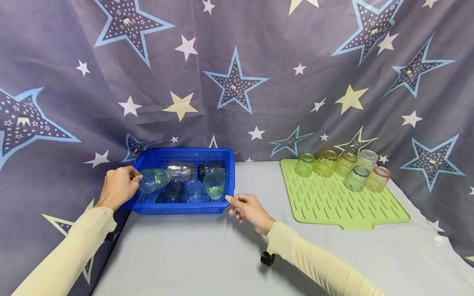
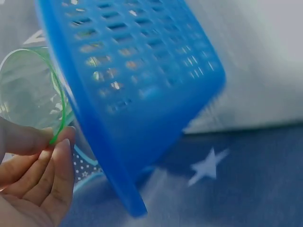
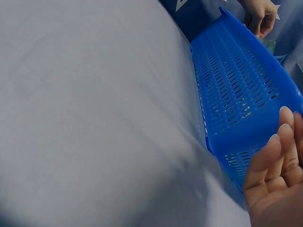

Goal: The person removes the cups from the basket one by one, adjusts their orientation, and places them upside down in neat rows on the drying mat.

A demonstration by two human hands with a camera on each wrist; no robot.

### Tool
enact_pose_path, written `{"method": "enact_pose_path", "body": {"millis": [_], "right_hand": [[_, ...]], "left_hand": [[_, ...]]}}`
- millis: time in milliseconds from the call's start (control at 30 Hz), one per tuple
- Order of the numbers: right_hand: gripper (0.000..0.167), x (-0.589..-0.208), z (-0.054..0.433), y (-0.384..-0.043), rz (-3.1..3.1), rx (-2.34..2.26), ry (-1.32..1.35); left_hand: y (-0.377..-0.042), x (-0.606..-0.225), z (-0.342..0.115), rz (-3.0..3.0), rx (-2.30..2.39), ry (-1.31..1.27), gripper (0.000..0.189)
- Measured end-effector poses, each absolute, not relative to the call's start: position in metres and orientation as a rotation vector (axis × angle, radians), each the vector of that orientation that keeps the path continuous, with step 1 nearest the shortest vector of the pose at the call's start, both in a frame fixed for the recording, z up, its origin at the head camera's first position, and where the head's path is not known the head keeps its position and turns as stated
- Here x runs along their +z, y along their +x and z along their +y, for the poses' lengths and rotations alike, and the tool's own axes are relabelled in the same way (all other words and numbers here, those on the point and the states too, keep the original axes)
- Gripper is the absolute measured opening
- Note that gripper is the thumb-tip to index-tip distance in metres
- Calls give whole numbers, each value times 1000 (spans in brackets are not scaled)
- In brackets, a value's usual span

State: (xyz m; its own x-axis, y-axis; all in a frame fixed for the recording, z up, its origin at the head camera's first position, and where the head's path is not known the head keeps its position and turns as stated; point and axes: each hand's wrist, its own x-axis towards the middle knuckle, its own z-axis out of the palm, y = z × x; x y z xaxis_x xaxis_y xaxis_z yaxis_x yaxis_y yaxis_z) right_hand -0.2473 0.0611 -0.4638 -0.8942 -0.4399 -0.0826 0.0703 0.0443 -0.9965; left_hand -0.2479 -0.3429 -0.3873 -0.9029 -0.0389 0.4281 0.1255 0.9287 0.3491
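At the left end of the blue basket, the left hand pinches a green-rimmed glass, while the right hand, fingers half-curled, is at the basket's front-right corner, its grip unclear.

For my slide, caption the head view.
Left hand pinching a green glass at a blue basket, six glasses on a mat.
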Motion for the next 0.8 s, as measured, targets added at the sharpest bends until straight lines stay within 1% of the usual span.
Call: {"method": "enact_pose_path", "body": {"millis": [233, 400, 567, 800], "right_hand": [[45, -465, 61, -245, 1974, -1902, -367], [45, -463, 61, -246, 1995, -1904, -371], [45, -461, 61, -245, 1999, -1901, -372], [46, -462, 59, -244, 1935, -1921, -300]], "left_hand": [[-244, -386, -330, -2683, -830, 108, 18], [-243, -382, -317, -2681, -1227, 198, 29], [-243, -381, -305, -2604, -1608, 144, 39], [-241, -392, -282, -2541, -1909, 66, 36]]}}
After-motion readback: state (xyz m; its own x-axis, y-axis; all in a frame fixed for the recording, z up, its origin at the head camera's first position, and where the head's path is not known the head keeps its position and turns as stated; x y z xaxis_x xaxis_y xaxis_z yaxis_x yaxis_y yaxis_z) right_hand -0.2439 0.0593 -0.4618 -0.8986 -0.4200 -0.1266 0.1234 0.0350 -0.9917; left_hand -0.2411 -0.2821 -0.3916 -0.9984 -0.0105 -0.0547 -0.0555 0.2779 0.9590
